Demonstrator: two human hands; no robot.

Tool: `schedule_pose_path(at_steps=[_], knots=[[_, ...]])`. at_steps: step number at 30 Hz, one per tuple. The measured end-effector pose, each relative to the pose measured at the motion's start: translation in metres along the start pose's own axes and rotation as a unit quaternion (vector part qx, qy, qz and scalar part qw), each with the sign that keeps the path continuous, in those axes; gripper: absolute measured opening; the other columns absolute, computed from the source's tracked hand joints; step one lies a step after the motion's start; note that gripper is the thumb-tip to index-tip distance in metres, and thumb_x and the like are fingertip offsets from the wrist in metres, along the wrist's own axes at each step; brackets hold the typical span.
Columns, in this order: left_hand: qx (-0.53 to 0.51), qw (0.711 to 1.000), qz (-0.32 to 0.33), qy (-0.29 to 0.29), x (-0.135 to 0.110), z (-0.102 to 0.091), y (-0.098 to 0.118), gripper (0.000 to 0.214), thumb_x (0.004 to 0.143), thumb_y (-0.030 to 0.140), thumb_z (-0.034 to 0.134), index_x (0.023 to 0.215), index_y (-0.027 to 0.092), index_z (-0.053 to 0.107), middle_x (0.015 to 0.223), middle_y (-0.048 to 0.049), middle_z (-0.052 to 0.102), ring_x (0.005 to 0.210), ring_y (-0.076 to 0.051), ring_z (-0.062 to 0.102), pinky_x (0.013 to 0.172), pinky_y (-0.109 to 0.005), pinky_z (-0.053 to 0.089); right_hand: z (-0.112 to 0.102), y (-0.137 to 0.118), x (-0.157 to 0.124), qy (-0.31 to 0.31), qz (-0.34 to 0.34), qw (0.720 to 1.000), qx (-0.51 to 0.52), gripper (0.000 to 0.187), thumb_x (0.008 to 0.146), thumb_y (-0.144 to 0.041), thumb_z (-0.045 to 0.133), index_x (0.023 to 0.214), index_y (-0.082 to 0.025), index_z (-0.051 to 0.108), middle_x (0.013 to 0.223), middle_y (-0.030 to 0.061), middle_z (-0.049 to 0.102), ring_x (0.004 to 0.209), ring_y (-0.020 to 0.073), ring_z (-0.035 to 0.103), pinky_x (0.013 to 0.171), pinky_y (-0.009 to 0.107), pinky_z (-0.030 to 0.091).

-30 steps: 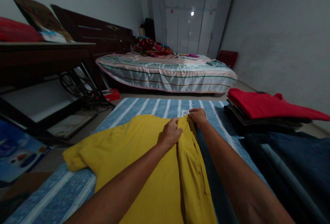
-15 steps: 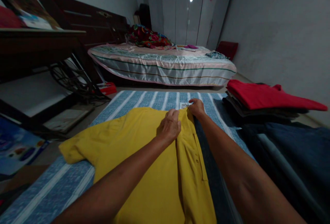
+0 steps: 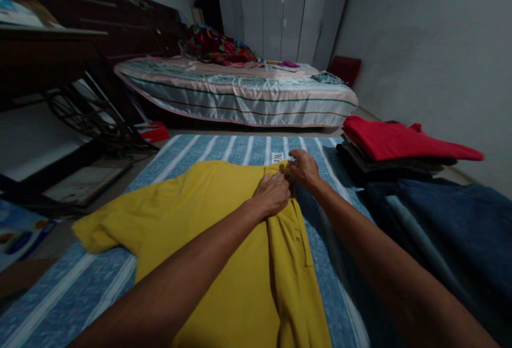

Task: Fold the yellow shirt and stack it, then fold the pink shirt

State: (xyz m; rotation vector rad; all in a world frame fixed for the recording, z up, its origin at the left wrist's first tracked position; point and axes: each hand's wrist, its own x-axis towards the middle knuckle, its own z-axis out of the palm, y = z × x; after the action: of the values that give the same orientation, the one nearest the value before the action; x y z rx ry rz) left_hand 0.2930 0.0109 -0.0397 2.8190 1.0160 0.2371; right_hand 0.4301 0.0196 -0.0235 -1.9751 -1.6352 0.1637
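A yellow polo shirt [image 3: 208,230] lies spread on a blue and white striped mat [image 3: 224,150], one sleeve reaching left and its right side folded over lengthwise. My left hand [image 3: 274,194] is closed, pinching the folded cloth near the shirt's far edge. Just beyond it my right hand [image 3: 304,168] pinches the shirt's far right corner, beside a small white label on the mat.
A stack of folded clothes topped by a red garment [image 3: 400,140] sits at the right. Dark blue cloth [image 3: 452,230] lies nearer on the right. A low bed [image 3: 240,94] with a striped cover stands behind the mat. A dark table frame [image 3: 60,102] stands at the left.
Both hands stay on the shirt's far edge and have drawn closer together. The view has shifted, so everything sits a little further left.
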Motion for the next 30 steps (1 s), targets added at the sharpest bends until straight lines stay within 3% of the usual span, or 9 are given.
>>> schedule_pose_path(at_steps=[5,7,10,15,19,23,26,30], knots=[[-0.039,0.999,-0.002,0.001,-0.002,0.004,-0.009,0.039,0.090,0.025,0.043,0.127,0.022,0.054,0.140,-0.0095,0.050,0.133,-0.026,0.039,0.110,-0.046,0.026,-0.024,-0.002,-0.089,-0.070,-0.168,0.982,-0.053,0.025,0.085,-0.019,0.046,0.102,-0.020,0.064,0.098,0.0057,0.065,0.090,0.0195,0.059,0.079,0.027,0.043],[-0.028,1.000,-0.004,0.000,-0.001,0.007,-0.011,0.040,0.091,0.028,0.042,0.130,0.022,0.052,0.145,-0.0091,0.045,0.136,-0.027,0.035,0.111,-0.048,0.023,-0.024,-0.001,-0.120,-0.113,-0.196,0.972,-0.069,0.025,0.082,-0.015,0.047,0.099,-0.021,0.064,0.094,0.0054,0.065,0.087,0.0194,0.058,0.079,0.028,0.043],[-0.013,1.000,-0.001,0.013,0.001,0.010,-0.014,0.039,0.091,0.029,0.042,0.129,0.022,0.053,0.144,-0.0091,0.047,0.135,-0.028,0.037,0.111,-0.050,0.024,-0.017,0.001,-0.147,-0.112,-0.220,0.965,-0.087,0.035,0.078,-0.007,0.047,0.106,-0.020,0.064,0.112,0.0094,0.064,0.109,0.0223,0.054,0.095,0.032,0.039],[0.022,0.999,0.002,0.025,-0.006,-0.002,-0.008,0.030,0.091,0.027,0.044,0.116,0.018,0.059,0.137,-0.0119,0.052,0.131,-0.028,0.041,0.107,-0.047,0.032,-0.007,0.004,-0.154,-0.075,-0.202,0.974,-0.064,0.050,0.076,-0.003,0.044,0.121,-0.017,0.059,0.129,0.0112,0.058,0.124,0.0222,0.047,0.104,0.035,0.035],[0.038,0.998,-0.012,0.047,-0.032,-0.024,0.011,0.021,0.088,0.026,0.048,0.101,0.015,0.062,0.127,-0.0136,0.055,0.122,-0.027,0.047,0.102,-0.042,0.039,-0.005,0.006,-0.154,-0.064,-0.192,0.978,-0.041,0.058,0.075,-0.002,0.043,0.129,-0.018,0.055,0.132,0.0095,0.057,0.127,0.0221,0.045,0.107,0.037,0.033],[0.004,0.998,-0.046,0.043,-0.074,-0.037,0.041,0.016,0.087,0.021,0.046,0.094,0.017,0.060,0.105,-0.0096,0.061,0.104,-0.023,0.053,0.095,-0.036,0.044,-0.005,0.007,-0.154,-0.063,-0.195,0.979,-0.002,0.051,0.077,-0.005,0.042,0.124,-0.018,0.056,0.128,0.0096,0.059,0.124,0.0212,0.047,0.108,0.037,0.032],[-0.010,0.996,-0.076,0.042,-0.100,-0.040,0.065,0.017,0.086,0.029,0.050,0.096,0.017,0.058,0.101,-0.0092,0.060,0.101,-0.025,0.052,0.091,-0.037,0.045,-0.009,0.006,-0.152,-0.068,-0.192,0.978,0.041,0.039,0.076,-0.008,0.044,0.110,-0.020,0.060,0.109,0.0072,0.066,0.110,0.0202,0.055,0.101,0.034,0.037],[-0.003,0.989,-0.148,-0.005,-0.110,-0.046,0.092,0.028,0.084,0.041,0.052,0.097,0.017,0.057,0.105,-0.0114,0.059,0.105,-0.029,0.051,0.091,-0.041,0.044,-0.008,0.012,-0.148,-0.053,-0.170,0.979,0.103,0.031,0.082,-0.015,0.042,0.106,-0.019,0.061,0.101,0.0072,0.068,0.098,0.0204,0.059,0.091,0.033,0.044]])
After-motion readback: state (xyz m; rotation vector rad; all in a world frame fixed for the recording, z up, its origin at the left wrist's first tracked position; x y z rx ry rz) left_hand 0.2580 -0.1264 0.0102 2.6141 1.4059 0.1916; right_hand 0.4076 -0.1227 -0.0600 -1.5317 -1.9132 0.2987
